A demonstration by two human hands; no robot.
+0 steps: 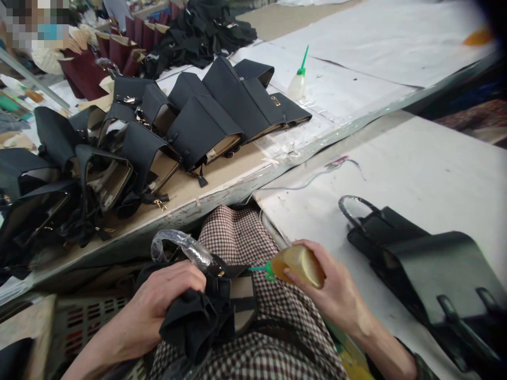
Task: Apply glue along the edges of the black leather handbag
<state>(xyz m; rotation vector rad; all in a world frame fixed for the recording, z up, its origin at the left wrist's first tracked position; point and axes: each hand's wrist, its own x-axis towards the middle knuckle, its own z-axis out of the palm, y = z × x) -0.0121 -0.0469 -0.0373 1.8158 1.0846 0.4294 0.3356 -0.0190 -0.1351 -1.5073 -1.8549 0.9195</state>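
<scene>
Over my lap, my left hand (pixel 174 290) is closed on a black handbag (pixel 198 322) with a plastic-wrapped handle (pixel 184 245). The bag's beige inner side (pixel 242 295) faces right, and black cloth bunches below my fingers. My right hand (pixel 328 285) grips a squeeze bottle (pixel 299 265) of amber liquid, tilted on its side. Its thin green nozzle points left, with the tip close to the bag's edge; whether it touches I cannot tell. My left fingertips are hidden behind the bag.
Several black bags (pixel 206 121) crowd the table on the left. A pale squeeze bottle (pixel 297 84) with a green nozzle stands behind them. Finished-looking black bags (pixel 415 258) lie on the white table (pixel 400 153) at right. A plastic crate (pixel 91 322) sits lower left; maroon bags (pixel 85 74) stand farther back.
</scene>
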